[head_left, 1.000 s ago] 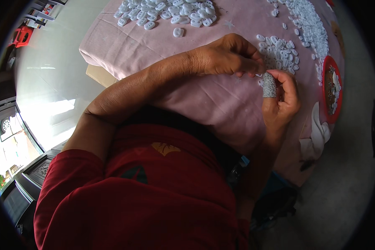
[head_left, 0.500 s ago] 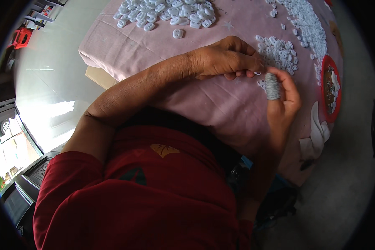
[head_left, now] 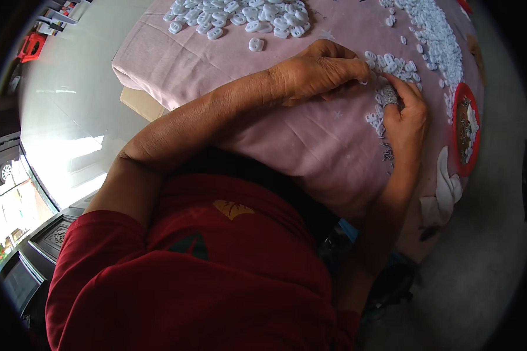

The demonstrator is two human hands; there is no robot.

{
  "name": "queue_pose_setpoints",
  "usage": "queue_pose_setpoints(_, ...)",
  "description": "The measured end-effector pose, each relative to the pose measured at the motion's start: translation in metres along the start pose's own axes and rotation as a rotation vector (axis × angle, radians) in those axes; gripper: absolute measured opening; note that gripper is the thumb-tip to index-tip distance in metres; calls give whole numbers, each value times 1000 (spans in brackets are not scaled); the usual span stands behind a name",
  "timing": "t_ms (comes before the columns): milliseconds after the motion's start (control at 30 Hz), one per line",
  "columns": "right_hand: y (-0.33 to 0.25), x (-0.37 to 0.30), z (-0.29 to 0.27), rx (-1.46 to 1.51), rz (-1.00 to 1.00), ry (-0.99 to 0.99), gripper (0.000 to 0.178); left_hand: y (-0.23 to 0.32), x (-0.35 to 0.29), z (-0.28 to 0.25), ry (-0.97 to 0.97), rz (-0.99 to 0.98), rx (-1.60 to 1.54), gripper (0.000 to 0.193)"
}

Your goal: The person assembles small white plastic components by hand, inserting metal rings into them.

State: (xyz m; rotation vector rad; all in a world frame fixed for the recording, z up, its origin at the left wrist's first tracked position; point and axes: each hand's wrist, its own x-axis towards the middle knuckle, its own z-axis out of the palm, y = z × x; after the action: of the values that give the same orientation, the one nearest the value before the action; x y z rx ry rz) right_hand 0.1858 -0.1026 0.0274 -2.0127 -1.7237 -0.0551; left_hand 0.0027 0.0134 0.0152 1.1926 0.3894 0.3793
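My left hand [head_left: 316, 73] lies knuckles up on the pink cloth [head_left: 310, 140], its fingertips closed at the edge of a small heap of white plastic pieces [head_left: 395, 64]. What those fingers pinch is hidden. My right hand [head_left: 405, 114] rests just to the right, thumb and fingers wrapped around a short stack of white pieces [head_left: 389, 96] held upright over the heap. The two hands almost touch.
A larger pile of white pieces [head_left: 240, 14] lies at the far left of the cloth, and a long band of them [head_left: 436, 35] runs along the far right. One loose piece [head_left: 255, 44] sits alone. A red-rimmed picture [head_left: 465, 131] shows on the cloth. Pale floor [head_left: 70, 105] lies left.
My right hand has lowered the stack from a raised position down toward the small heap. My left hand has stayed in place on the cloth, fingers working at the heap.
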Motion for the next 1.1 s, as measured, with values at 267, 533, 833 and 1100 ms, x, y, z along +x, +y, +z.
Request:
queue_pose_setpoints(267,0,-14,-23,334,265,-81,38,-5,3,-2,6,-18,-58,25)
queue_pose_setpoints(533,-10,-21,-24,334,296,-266,33,-5,5,0,10,10,-66,20)
queue_pose_setpoints(833,-7,-24,-15,282,169,-180,32,-7,6,2,-74,46,7,22)
queue_pose_setpoints(1100,-15,-19,-10,-2,24,-122,28,-7,6,3,-52,44,-27,17)
